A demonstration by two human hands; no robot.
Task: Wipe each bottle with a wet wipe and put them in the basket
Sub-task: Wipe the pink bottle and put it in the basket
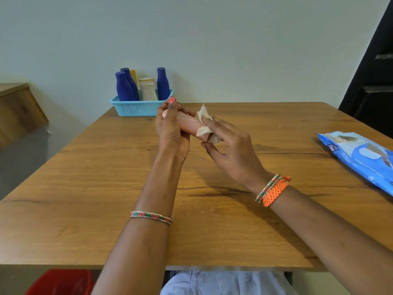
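Observation:
My left hand point(171, 129) grips one end of a pink bottle point(188, 122), which lies sideways in the air above the middle of the wooden table point(106, 188). My right hand point(229, 150) holds a crumpled wet wipe point(203, 122) wrapped round the bottle's other end. At the table's far edge stands a light-blue basket point(138, 107). Inside it are three dark-blue bottles point(124, 87), a yellow bottle point(134, 76) and a white bottle point(147, 89), all upright.
A blue pack of wet wipes point(361, 154) lies at the table's right edge. A red bin point(61, 282) sits on the floor under the near left corner. A wooden cabinet point(17, 107) stands to the left, a dark staircase point(374, 81) to the right.

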